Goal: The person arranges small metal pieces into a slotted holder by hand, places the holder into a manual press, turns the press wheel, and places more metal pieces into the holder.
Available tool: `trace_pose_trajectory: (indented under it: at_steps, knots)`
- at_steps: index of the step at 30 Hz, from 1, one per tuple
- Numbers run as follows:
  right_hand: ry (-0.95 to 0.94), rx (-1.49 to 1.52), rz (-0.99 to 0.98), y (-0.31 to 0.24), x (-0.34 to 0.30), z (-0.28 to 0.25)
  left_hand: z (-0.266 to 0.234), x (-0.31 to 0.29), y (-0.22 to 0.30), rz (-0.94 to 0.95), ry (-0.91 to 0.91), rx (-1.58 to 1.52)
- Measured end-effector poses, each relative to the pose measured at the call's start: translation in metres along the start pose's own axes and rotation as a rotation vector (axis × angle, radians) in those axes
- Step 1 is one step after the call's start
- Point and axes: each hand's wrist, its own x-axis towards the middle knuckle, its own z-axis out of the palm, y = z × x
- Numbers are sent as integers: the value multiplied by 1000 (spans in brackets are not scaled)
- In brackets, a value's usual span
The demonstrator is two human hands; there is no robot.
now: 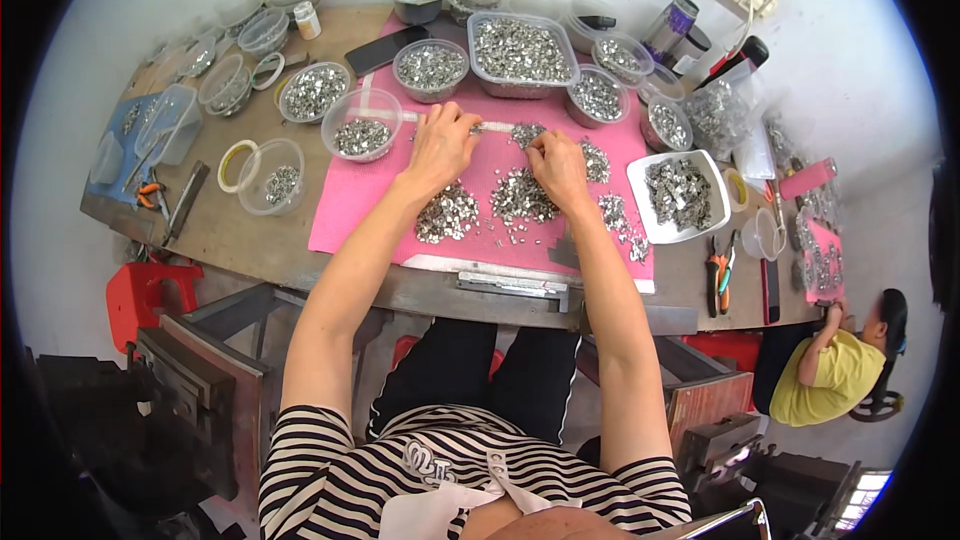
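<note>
My left hand (445, 145) is over the far part of a pink mat (350, 210), fingers curled and tips together beside a pale strip. What its fingertips hold, if anything, is too small to make out. To its right my right hand (560, 170) has its fingers pinched down at a small heap of shiny metal pieces (527, 134); whatever is in the pinch is hidden. Nearer me lie two larger heaps of small metal pieces, a left heap (447, 215) and a middle heap (522, 198). Looser metal pieces (622, 222) are scattered beside my right forearm.
Behind the hands stand a rectangular tub (520, 52) and several round tubs of metal pieces. A white square bowl (682, 198) is at the right, with pliers (718, 275) nearer the edge. A metal bar (513, 285) lies along the front edge. Another person (835, 370) sits far right.
</note>
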Motion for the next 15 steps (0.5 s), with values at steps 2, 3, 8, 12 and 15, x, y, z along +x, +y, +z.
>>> trace_pose_trajectory:
  at_steps: [2,3,8,12,15]
  knots:
    - [37,-62,-66,0,1,0,0,-4,-4,38,20,56]
    - [55,-95,-97,1,0,0,1,-4,-6,30,-7,74]
    - [24,60,-81,-4,-16,-21,-1,0,-10,31,-57,71]
    - [-12,244,-27,-30,-63,-66,-1,0,-13,19,-73,91]
    - [-39,334,-13,-27,-113,-82,2,3,-12,40,-65,107]
